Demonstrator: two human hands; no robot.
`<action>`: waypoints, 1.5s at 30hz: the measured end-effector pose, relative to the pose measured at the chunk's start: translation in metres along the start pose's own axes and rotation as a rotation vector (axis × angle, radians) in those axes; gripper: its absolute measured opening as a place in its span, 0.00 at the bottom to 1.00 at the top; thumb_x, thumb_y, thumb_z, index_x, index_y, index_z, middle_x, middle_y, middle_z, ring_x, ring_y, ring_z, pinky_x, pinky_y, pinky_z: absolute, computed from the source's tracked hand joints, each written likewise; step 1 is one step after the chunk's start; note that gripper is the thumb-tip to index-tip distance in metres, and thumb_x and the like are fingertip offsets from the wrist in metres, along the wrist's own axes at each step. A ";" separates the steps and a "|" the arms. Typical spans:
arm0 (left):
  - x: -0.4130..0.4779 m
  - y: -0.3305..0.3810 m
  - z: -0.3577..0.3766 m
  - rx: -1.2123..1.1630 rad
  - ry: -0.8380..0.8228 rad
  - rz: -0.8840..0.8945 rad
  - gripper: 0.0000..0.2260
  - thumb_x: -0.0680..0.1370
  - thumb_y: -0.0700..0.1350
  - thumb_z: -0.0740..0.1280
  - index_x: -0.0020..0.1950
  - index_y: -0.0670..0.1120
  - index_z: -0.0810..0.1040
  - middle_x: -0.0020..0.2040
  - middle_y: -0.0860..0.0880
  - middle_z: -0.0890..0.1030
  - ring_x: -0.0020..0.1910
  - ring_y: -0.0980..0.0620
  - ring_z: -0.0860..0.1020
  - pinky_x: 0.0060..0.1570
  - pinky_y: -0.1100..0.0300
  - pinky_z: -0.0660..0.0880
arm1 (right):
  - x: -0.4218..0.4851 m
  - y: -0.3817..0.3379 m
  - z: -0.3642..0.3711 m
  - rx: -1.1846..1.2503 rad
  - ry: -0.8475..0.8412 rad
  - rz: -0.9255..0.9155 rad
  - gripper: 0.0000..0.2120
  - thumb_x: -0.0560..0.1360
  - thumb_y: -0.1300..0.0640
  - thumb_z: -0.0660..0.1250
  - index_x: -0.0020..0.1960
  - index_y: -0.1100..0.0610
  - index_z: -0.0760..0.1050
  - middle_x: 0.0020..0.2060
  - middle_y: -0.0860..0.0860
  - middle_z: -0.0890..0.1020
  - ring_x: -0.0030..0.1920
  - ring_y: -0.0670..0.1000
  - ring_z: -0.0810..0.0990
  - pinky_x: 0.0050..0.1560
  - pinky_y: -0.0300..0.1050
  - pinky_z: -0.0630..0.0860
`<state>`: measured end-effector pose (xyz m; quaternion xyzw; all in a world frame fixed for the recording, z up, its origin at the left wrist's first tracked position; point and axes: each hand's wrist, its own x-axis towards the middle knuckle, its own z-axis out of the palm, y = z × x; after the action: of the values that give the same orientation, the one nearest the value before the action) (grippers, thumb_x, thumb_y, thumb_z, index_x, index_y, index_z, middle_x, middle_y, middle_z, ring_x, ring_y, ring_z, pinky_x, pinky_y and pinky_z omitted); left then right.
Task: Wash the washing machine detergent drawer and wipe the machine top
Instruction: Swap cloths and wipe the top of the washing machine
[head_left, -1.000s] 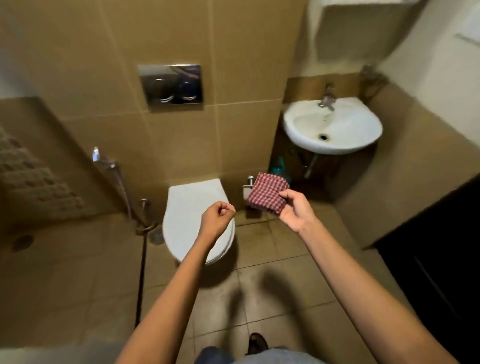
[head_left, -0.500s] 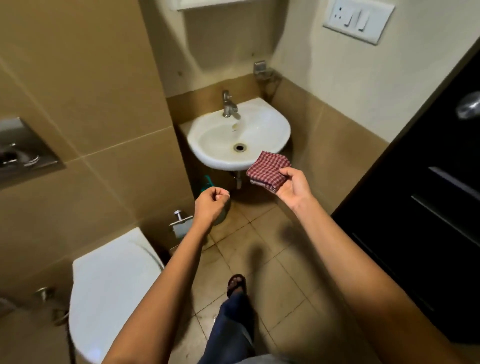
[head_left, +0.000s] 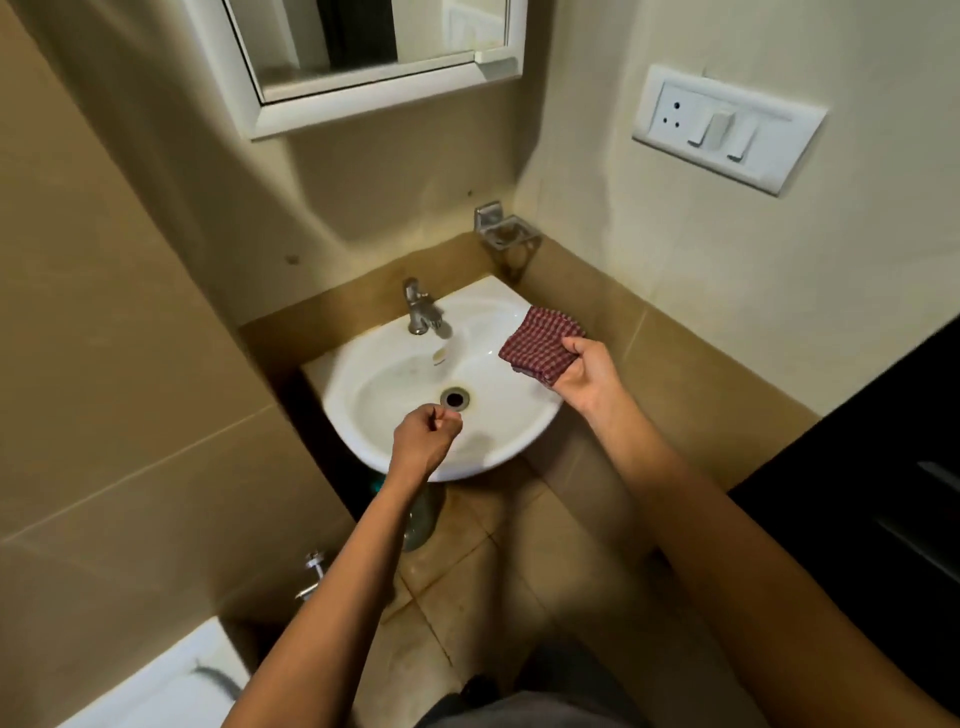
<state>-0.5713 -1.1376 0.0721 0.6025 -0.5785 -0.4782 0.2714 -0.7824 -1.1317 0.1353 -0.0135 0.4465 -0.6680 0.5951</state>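
A: Note: hands?

B: Your right hand (head_left: 587, 371), centre right, pinches the folded checked cloth (head_left: 540, 345) over the sink (head_left: 395, 384) rim. Your left hand (head_left: 426, 441) is a tight fist by the drain (head_left: 454, 398), with nothing seen in it. The drawer and machine are not in frame.

A: Risks?

B: If your pinch loosens, the cloth could drop into the basin. Opening the tap (head_left: 418, 306) hard may splash toward the switch plate (head_left: 727, 127), upper right.

A: Writing?

B: None legible.

Right hand (head_left: 587, 371): pinches a folded red checked cloth (head_left: 540, 345) over the right rim of the basin.
Left hand (head_left: 427, 444): fist curled, holding nothing, above the front of the white basin (head_left: 524, 415).
Tap (head_left: 418, 312): at the basin's back.
Mirror (head_left: 374, 47): above.
Switch plate (head_left: 727, 127): right wall.
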 end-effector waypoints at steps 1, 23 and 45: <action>0.010 0.005 0.001 0.001 0.003 0.006 0.04 0.74 0.42 0.68 0.45 0.41 0.80 0.36 0.52 0.78 0.46 0.46 0.79 0.50 0.55 0.74 | 0.012 -0.005 0.004 -0.010 0.010 0.003 0.10 0.80 0.65 0.50 0.53 0.64 0.70 0.67 0.65 0.71 0.66 0.66 0.70 0.64 0.70 0.65; 0.221 0.093 0.027 -0.034 0.216 -0.104 0.04 0.76 0.43 0.67 0.49 0.46 0.80 0.48 0.47 0.83 0.49 0.48 0.80 0.46 0.64 0.75 | 0.305 -0.116 0.135 -0.194 0.122 0.000 0.19 0.80 0.68 0.55 0.70 0.63 0.67 0.64 0.60 0.75 0.65 0.58 0.74 0.64 0.52 0.72; 0.101 0.033 -0.051 -0.060 0.534 -0.203 0.04 0.76 0.44 0.67 0.47 0.46 0.81 0.42 0.55 0.80 0.40 0.60 0.76 0.35 0.78 0.68 | 0.189 0.033 0.131 -1.017 0.044 -0.302 0.18 0.75 0.58 0.67 0.62 0.61 0.67 0.63 0.61 0.67 0.62 0.59 0.69 0.55 0.44 0.67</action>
<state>-0.5534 -1.2522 0.0945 0.7535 -0.4090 -0.3443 0.3827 -0.7393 -1.3572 0.0968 -0.3505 0.7194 -0.4456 0.4013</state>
